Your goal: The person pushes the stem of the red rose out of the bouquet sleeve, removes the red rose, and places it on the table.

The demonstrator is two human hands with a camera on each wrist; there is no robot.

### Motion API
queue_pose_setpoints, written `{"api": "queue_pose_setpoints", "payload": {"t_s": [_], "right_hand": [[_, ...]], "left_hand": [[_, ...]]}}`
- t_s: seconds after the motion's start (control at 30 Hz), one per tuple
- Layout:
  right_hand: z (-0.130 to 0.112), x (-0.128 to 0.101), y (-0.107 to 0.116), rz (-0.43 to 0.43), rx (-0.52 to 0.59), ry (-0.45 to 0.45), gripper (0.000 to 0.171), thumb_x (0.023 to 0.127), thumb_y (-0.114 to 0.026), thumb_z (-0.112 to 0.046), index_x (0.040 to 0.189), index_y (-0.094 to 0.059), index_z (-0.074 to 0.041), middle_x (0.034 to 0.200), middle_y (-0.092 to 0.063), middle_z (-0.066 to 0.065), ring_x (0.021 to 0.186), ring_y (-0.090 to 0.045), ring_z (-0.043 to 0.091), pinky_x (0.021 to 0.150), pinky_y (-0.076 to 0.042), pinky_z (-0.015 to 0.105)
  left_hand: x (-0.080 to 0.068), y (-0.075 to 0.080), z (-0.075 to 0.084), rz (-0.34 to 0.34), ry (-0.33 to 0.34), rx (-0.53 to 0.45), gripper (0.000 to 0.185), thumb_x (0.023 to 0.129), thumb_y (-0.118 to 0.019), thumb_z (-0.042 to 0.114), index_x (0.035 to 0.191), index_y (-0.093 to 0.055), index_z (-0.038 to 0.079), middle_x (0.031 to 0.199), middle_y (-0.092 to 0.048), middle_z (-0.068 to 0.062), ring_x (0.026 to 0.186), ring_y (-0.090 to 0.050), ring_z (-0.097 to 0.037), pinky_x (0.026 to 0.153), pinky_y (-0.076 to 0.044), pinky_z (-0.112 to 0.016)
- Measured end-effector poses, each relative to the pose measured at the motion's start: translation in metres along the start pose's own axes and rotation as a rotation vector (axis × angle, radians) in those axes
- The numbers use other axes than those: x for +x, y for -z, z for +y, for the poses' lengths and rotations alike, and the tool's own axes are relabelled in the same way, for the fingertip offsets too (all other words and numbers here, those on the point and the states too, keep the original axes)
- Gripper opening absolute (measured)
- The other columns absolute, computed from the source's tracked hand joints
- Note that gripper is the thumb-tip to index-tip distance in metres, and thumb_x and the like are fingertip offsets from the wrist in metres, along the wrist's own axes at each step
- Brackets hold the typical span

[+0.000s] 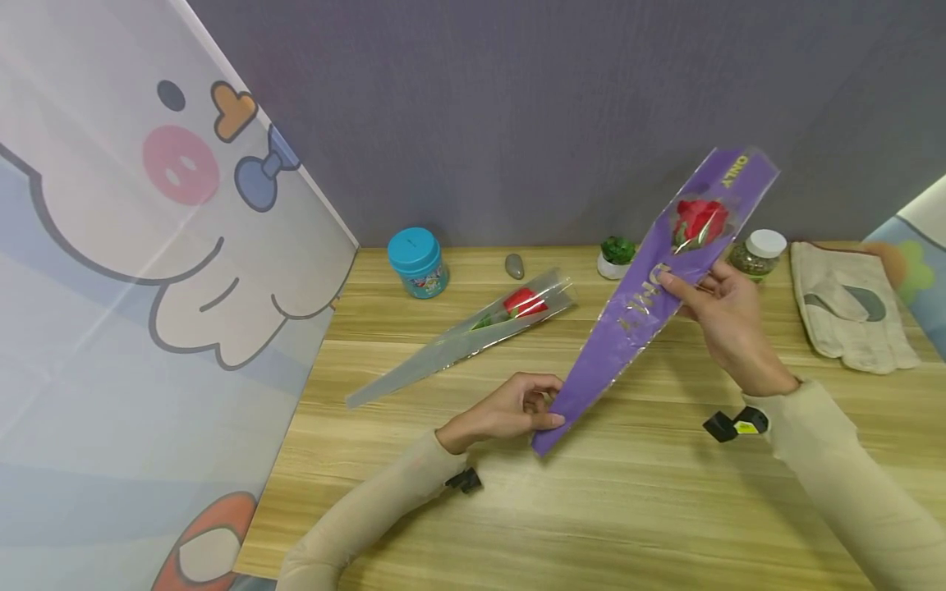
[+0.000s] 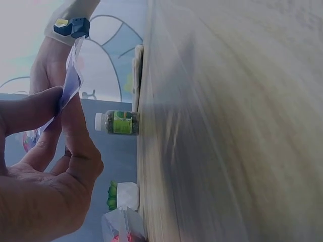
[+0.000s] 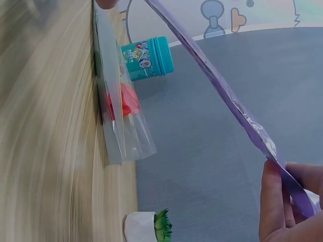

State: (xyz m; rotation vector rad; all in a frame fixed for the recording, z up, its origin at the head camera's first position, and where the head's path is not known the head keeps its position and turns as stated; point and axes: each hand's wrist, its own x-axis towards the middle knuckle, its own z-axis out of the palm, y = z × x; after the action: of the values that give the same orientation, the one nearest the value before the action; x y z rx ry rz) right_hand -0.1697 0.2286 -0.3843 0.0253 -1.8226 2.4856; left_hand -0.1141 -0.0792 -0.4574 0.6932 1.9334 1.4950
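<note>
Near the front edge of the desk (image 1: 628,509), the left hand (image 1: 510,410) pinches the narrow bottom tip of a purple flower sleeve (image 1: 650,304), thumb and fingers closed together on the plastic just above the wood. The sleeve slants up and away toward the back right, lifted off the desk, with a red rose (image 1: 698,220) showing through its wide top. The right hand (image 1: 727,320) grips the sleeve about midway along, fingers curled round its edge and thumb pressed on the front; from the right wrist view the thumb seems to lie flat along the plastic, though only part of the hand shows there. Farther back, toward the middle of the desk, a clear sleeve (image 1: 473,332) with another red flower lies flat, well apart from both hands. Along the back edge stand a teal jar (image 1: 418,263), a small grey stone (image 1: 514,265), a little potted plant (image 1: 616,257) and a white-capped bottle (image 1: 755,254). A pair of pale gloves (image 1: 850,308) rests at the back right corner.
</note>
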Motion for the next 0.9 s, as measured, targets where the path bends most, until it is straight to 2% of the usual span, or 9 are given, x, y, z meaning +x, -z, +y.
{"api": "queue_pose_setpoints", "payload": {"t_s": [0.17, 0.37, 0.6, 0.67, 0.77, 0.9], "right_hand": [[0.001, -0.001, 0.0, -0.017, -0.011, -0.021, 0.043, 0.093, -0.074, 0.003, 0.132, -0.06, -0.009, 0.105, -0.082, -0.006, 0.088, -0.078, 0.007, 0.073, -0.062, 0.022], [0.003, -0.003, 0.0, -0.04, -0.048, -0.037, 0.056, 0.092, -0.074, 0.005, 0.142, -0.054, -0.01, 0.11, -0.08, -0.008, 0.093, -0.077, 0.006, 0.075, -0.063, 0.023], [0.008, -0.005, -0.003, -0.075, -0.038, -0.026, 0.056, 0.089, -0.073, 0.014, 0.135, -0.056, -0.011, 0.108, -0.08, -0.006, 0.093, -0.077, 0.008, 0.078, -0.063, 0.022], [0.01, -0.005, -0.004, -0.099, -0.012, -0.022, 0.056, 0.088, -0.071, 0.018, 0.134, -0.057, -0.011, 0.108, -0.08, -0.005, 0.093, -0.077, 0.009, 0.079, -0.063, 0.022], [0.012, -0.006, -0.004, -0.124, 0.038, -0.029, 0.057, 0.087, -0.069, 0.021, 0.133, -0.057, -0.011, 0.108, -0.08, -0.002, 0.093, -0.078, 0.01, 0.079, -0.063, 0.023], [0.015, -0.007, -0.005, -0.136, 0.04, -0.047, 0.055, 0.087, -0.069, 0.021, 0.131, -0.057, -0.011, 0.107, -0.08, -0.003, 0.092, -0.077, 0.01, 0.08, -0.063, 0.023]], "left_hand": [[0.0, 0.0, 0.002, -0.005, 0.0, -0.015, 0.025, 0.094, -0.071, -0.004, 0.118, -0.065, -0.002, 0.096, -0.062, -0.004, 0.064, -0.054, -0.002, 0.061, -0.043, -0.017], [-0.001, -0.002, 0.002, 0.007, -0.004, -0.041, 0.024, 0.093, -0.072, -0.004, 0.117, -0.066, -0.001, 0.093, -0.062, 0.004, 0.063, -0.055, -0.003, 0.06, -0.043, -0.017], [-0.003, -0.004, -0.002, 0.044, 0.0, -0.072, 0.027, 0.093, -0.071, -0.006, 0.119, -0.068, -0.003, 0.102, -0.068, -0.02, 0.061, -0.054, -0.002, 0.057, -0.043, -0.017], [-0.003, -0.005, -0.003, 0.055, -0.003, -0.076, 0.026, 0.093, -0.071, -0.006, 0.119, -0.068, -0.003, 0.105, -0.068, -0.023, 0.061, -0.053, -0.002, 0.056, -0.042, -0.017], [-0.003, -0.005, -0.003, 0.065, -0.014, -0.079, 0.026, 0.092, -0.071, -0.006, 0.118, -0.068, -0.003, 0.104, -0.068, -0.022, 0.061, -0.052, -0.002, 0.055, -0.041, -0.017], [-0.002, -0.007, -0.003, 0.073, -0.022, -0.089, 0.025, 0.092, -0.071, -0.006, 0.117, -0.068, -0.004, 0.101, -0.067, -0.014, 0.061, -0.051, -0.002, 0.054, -0.041, -0.017]]}}
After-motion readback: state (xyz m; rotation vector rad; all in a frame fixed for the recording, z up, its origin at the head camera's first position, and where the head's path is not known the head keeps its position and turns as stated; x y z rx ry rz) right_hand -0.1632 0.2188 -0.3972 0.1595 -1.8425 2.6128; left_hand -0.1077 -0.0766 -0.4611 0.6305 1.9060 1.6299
